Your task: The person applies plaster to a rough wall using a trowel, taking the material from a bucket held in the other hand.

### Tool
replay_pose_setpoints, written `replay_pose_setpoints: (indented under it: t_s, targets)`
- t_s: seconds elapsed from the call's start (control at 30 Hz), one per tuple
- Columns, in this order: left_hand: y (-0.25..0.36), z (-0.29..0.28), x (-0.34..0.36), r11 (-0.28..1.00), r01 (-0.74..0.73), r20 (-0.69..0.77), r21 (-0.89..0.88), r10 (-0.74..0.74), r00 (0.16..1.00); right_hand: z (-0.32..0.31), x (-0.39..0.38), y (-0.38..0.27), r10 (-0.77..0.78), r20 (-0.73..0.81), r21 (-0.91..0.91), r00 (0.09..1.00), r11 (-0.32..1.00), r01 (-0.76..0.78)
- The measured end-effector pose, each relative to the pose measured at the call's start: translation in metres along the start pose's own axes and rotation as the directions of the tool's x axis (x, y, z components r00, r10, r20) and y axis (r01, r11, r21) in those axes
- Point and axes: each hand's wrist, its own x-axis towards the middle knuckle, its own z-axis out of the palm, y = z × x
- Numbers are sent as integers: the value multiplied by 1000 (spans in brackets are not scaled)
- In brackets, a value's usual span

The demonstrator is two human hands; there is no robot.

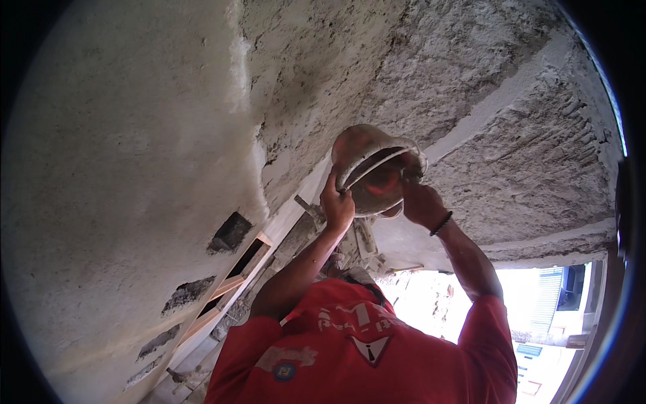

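Note:
In front of me I hold a hollow, rounded vessel (pixel 367 143), caked with grey mortar and reddish underneath. It is tipped so that part of its inside shows, and a pale strip crosses its mouth. My left hand (pixel 336 203) is closed on its near left edge. My right hand (pixel 424 204), with a dark bracelet at the wrist, is closed at its right edge. The right fingertips are partly hidden at the rim, so I cannot tell if they also hold something small. Both forearms are raised from my red shirt (pixel 377 363).
A smooth plastered surface (pixel 134 135) lies on the left, with several dark rough recesses (pixel 230 232) in it. Rough, ridged mortar (pixel 531 155) covers the upper right. Wooden pieces (pixel 225 287) run along the lower left. A bright opening (pixel 538 303) is at the lower right.

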Motion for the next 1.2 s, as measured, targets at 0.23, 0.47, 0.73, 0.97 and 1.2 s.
replay_pose_setpoints:
  t_s: [0.23,0.47,0.73,0.97,1.2]
  targets:
    - [10,-3,7,1000,-13,-21,10,13,1000,26,7,-4,-66,198,282,978,959,8]
    - [37,-21,7,996,53,16,-67,-52,999,2,-5,24,-259,344,330,903,933,142]
    - [43,-6,6,974,-223,54,34,221,974,-33,-34,25,-62,102,215,993,976,39]
    - [58,-4,14,984,-164,105,62,157,982,-22,-20,36,-25,747,620,664,386,-683]
    - [42,3,31,997,29,108,68,-36,993,57,-54,36,-420,528,649,739,-361,-669]
